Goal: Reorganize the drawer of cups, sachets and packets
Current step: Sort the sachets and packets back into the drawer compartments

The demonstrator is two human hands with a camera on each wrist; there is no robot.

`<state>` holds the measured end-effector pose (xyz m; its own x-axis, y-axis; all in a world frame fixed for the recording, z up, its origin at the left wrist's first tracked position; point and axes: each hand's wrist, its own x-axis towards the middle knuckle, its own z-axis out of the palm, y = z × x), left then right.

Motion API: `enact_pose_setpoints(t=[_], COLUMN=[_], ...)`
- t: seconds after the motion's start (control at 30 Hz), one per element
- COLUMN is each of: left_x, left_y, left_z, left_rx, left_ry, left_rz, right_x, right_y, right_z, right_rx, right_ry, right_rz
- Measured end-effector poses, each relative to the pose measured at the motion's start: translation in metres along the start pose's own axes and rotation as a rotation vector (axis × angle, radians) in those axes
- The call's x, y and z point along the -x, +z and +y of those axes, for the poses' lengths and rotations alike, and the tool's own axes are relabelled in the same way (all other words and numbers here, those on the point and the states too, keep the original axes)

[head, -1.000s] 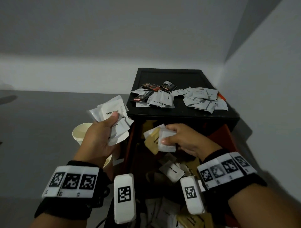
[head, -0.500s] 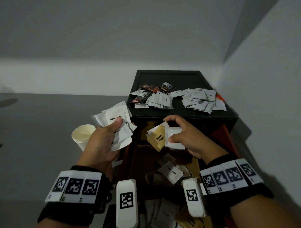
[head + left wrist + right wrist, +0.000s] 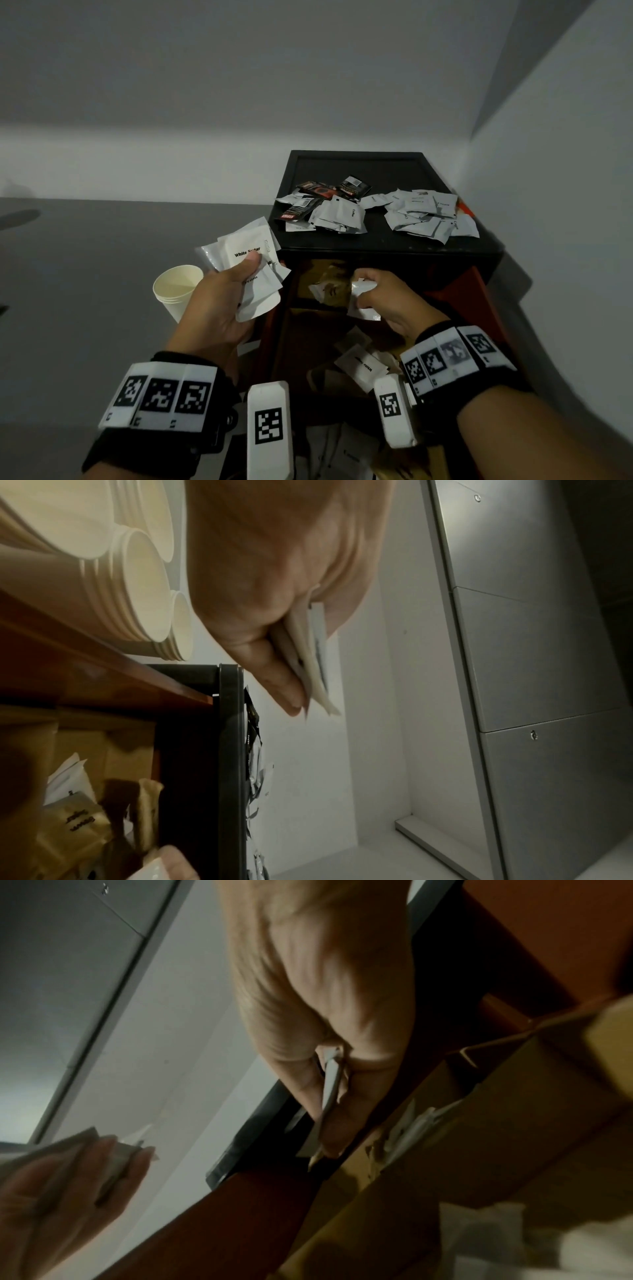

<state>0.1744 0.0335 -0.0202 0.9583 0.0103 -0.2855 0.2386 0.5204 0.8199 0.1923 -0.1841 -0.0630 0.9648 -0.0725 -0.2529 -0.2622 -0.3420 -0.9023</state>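
My left hand grips a fan of white sugar sachets to the left of the open drawer; the left wrist view shows the white sachets pinched edge-on between thumb and fingers. Over the back of the drawer, my right hand pinches a white sachet, seen edge-on as a thin white sachet in the right wrist view. A brown sachet lies in the drawer's rear section just left of that hand. More white sachets lie loose lower in the drawer.
The black cabinet top carries piles of white sachets and dark coffee packets. Stacked paper cups stand left of the drawer, below my left hand. A white wall runs close along the right side.
My right hand moved right and down into the drawer's back; the brown sachet it held now lies in the drawer. The left hand has hardly moved, still gripping its sachets.
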Motion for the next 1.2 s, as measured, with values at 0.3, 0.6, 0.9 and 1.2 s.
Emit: enact_pose_setpoints(t=[0.3,0.6,0.9,1.2], left_x=[0.001,0.003,0.004,0.003], left_y=[0.001,0.005,0.005,0.01], left_z=[0.0,-0.002,-0.004,-0.007], left_rx=[0.02,0.023,0.01,0.05], left_ry=[-0.008,-0.03,-0.021,-0.003], left_rz=[-0.021,-0.045,-0.056,-0.05], right_x=[0.012,0.053,0.046,-0.021], right_y=[-0.022,-0.051,-0.056,-0.039], right_z=[0.003,-0.033,-0.06,-0.105], right_rx=[0.164,0.109,0.256,0.073], right_ry=[-0.009,-0.287,-0.318,-0.291], right_rz=[-0.059,-0.061,-0.044,0.096])
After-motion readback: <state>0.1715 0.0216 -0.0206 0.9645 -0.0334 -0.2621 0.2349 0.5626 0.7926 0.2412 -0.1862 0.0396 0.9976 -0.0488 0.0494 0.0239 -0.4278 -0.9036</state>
